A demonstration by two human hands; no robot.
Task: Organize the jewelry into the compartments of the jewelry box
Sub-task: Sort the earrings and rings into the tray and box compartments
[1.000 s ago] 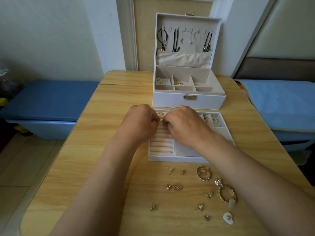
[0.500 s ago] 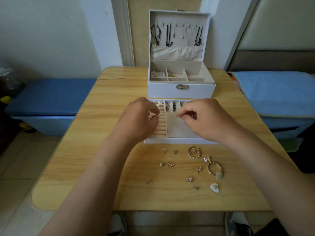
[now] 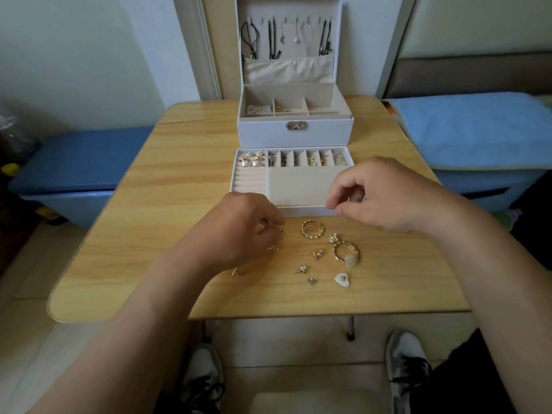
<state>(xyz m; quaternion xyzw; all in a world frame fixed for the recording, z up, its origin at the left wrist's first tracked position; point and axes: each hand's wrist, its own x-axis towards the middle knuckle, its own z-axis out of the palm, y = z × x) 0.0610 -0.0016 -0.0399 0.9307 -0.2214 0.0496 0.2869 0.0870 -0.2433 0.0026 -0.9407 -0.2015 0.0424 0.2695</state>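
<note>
On the tabletop (image 3: 134, 249) before the white tray (image 3: 301, 211), loose gold hoops (image 3: 304, 233), studs (image 3: 301, 269), a white heart (image 3: 342, 279); left hand (image 3: 239, 234) pinching a tiny gold stud (image 3: 260, 225), right hand (image 3: 388, 195) pinched, contents unclear.

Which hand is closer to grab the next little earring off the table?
Left. The left hand is right among the small earrings; the right hand hovers by the tray.

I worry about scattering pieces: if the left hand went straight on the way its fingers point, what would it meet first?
Probably the small stud earring just at the fingertips of the left hand, then the twisted gold hoop; the hand's height is unclear.
</note>
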